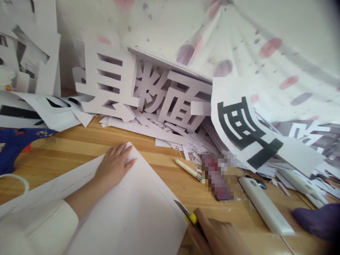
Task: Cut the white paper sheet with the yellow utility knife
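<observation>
A large white board [127,209] lies on the wooden table in front of me. My left hand [114,163] rests flat on its far corner, fingers stretched out and slightly apart. At the board's right edge, my right hand [212,232] grips a yellow and black utility knife [193,217]. The knife's metal blade points up and to the left, over the board near that edge; whether it touches the surface I cannot tell. Several faint marks show on the board.
Cut-out white characters [108,78] stand along the back above paper scraps [170,132]. A pen [187,169], a blurred phone [217,179] and a white power strip [265,205] lie right of the board. A blue glue gun [13,145] is at left; a printed sheet [239,124] curls at right.
</observation>
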Action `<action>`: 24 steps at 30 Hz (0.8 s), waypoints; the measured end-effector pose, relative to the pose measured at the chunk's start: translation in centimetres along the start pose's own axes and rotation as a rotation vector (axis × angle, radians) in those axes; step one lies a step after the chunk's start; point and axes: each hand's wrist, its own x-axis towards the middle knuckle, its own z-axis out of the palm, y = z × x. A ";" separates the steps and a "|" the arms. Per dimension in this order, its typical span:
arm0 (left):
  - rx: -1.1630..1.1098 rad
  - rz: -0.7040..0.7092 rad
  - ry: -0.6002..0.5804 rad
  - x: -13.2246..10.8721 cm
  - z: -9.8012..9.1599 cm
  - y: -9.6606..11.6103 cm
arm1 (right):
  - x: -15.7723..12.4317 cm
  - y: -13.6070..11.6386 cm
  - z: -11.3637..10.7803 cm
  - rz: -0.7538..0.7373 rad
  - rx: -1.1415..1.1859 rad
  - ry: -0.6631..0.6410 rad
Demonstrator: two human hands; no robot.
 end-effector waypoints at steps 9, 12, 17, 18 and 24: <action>0.012 0.024 0.008 0.0 0.2 -0.3 | 7.1 -4.6 -2.9 0.070 -0.082 -0.122; 0.027 0.019 -0.011 0.1 0.2 -0.3 | 7.2 -4.7 -2.8 0.070 -0.095 -0.133; 0.038 0.017 -0.019 0.1 0.1 -0.2 | 7.2 -4.5 -2.5 0.061 -0.081 -0.145; 0.043 0.018 -0.020 0.1 0.1 -0.2 | 7.2 -4.5 -2.4 0.055 -0.082 -0.144; 0.081 0.016 -0.030 0.1 0.2 -0.1 | 7.8 -4.9 -2.6 0.053 -0.094 -0.170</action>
